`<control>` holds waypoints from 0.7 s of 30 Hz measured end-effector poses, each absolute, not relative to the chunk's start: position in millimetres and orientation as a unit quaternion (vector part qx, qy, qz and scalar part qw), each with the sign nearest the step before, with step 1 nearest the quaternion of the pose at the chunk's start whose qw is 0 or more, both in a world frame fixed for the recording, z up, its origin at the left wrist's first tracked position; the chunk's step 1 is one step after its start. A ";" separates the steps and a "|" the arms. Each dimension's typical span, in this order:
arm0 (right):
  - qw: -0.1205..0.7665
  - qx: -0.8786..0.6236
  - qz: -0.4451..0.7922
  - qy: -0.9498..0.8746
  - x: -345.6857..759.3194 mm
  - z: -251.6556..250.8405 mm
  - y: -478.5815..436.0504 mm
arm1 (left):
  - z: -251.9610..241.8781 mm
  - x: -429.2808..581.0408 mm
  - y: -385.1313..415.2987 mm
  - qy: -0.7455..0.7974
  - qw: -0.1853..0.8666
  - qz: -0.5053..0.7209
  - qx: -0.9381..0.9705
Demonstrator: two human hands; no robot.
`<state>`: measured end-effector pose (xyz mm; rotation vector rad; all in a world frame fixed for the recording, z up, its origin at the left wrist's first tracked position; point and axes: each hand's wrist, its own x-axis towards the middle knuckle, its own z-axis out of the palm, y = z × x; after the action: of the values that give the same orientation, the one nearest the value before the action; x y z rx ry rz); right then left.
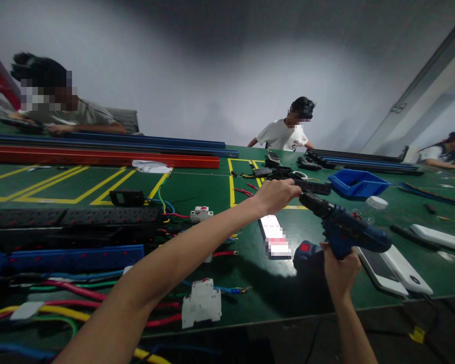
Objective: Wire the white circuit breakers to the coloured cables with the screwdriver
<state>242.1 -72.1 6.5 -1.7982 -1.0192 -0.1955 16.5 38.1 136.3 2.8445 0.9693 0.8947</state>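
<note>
My right hand point(341, 268) is wrapped round the grip of a blue and black cordless drill point(352, 227), whose nose points to the upper left. At the tip of the drill is my left hand point(278, 194), its fingers pinched together; whatever they hold there is too small to make out. Under my left wrist a lit phone point(276, 237) lies on the green table. Left of it, white circuit breakers point(201, 302) with red and blue wires lie near the front edge, beside black power strips point(109, 216) and a blue power strip point(76, 259).
Red rails point(98, 155) and blue rails point(144, 140) run along the back left. A blue bin point(358, 183), a white-capped bottle point(376, 203) and white devices point(409, 268) are on the right. Three people point(282, 134) sit beyond the table.
</note>
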 end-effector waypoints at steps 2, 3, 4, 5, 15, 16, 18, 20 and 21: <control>0.507 -0.746 -0.081 -0.425 241.9 7.1 -72.7 | 134.0 21.2 37.5 0.304 0.025 0.300 0.904; 0.507 -0.746 -0.081 -0.426 242.0 7.2 -72.7 | 132.3 22.1 37.5 0.302 0.043 0.316 0.899; 0.506 -0.746 -0.080 -0.426 242.3 7.3 -72.7 | 130.6 22.0 37.8 0.298 0.065 0.331 0.893; 0.505 -0.746 -0.079 -0.427 242.6 7.2 -72.6 | 129.1 20.9 38.4 0.292 0.089 0.344 0.888; 0.507 -0.748 -0.082 -0.421 241.7 5.7 -72.0 | 134.9 3.2 63.7 0.362 0.399 0.355 0.764; 0.507 -0.748 -0.083 -0.420 241.8 5.4 -71.9 | 134.3 3.3 66.8 0.358 0.414 0.346 0.762; 0.510 -0.746 -0.086 -0.420 242.2 5.0 -71.7 | 132.4 3.3 71.0 0.348 0.468 0.348 0.734; 0.514 -0.742 -0.086 -0.421 242.9 5.0 -71.6 | 129.8 4.2 71.5 0.342 0.577 0.377 0.639; 0.516 -0.740 -0.086 -0.423 243.2 5.0 -71.6 | 128.2 5.7 70.3 0.339 0.629 0.395 0.578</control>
<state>243.2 -71.6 5.0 -1.7785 -1.0153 -0.2061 5.7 70.3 128.2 1.3233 0.7758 0.9050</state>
